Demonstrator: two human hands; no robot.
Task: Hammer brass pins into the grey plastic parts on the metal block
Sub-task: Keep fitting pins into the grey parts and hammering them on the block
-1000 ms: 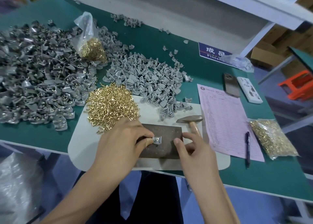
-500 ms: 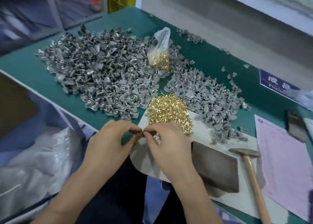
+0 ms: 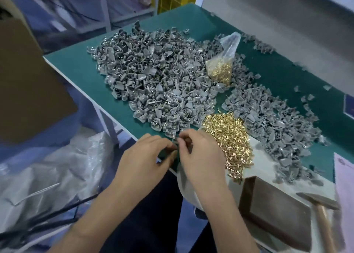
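Shiny brass pins (image 3: 228, 139) glint in a loose heap beside matt grey moulded plastic parts (image 3: 153, 84) on the green matt bench top (image 3: 76, 65); near its right edge, a dull brown metal block (image 3: 275, 212) and wooden-handled hammer (image 3: 323, 222).

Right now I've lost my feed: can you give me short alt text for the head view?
Both hands, left hand and right hand, meet at the green table's near edge, pinching something small that cannot be made out. Loose brass pins and piles of grey plastic parts lie beyond them; the metal block and hammer sit untouched to the right.
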